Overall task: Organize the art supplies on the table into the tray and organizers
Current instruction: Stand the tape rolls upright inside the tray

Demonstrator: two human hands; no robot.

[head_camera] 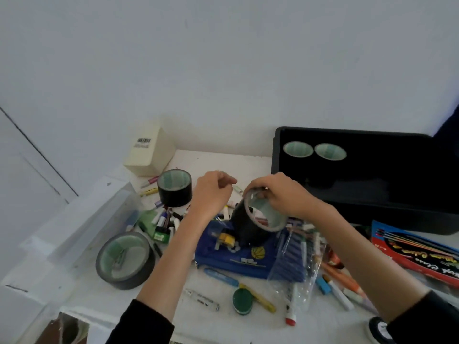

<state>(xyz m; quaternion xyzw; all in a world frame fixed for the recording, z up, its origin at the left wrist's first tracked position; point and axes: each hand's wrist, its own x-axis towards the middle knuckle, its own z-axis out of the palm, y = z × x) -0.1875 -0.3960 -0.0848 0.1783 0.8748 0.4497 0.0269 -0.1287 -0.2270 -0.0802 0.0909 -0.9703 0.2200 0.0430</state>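
My right hand (278, 194) grips the rim of a black tape roll (250, 227), tilted and lifted just above a blue pencil case (238, 259). My left hand (211, 192) hovers beside it with fingers curled and nothing in it. Two more black tape rolls stand inside the black tray (280, 145) at the back right, seen as two pale rings (298, 148) (330, 151). Another black roll (175, 191) stands at the table's back left. A grey roll (125, 259) lies flat at the front left. Loose markers and pens (169, 222) lie scattered around.
A clear plastic organizer (82, 227) sits at the left edge. A cream box (150, 151) stands against the wall. A red pencil pack (417, 252) lies at right, a clear bag of markers (298, 271) and a green round lid (242, 300) in front.
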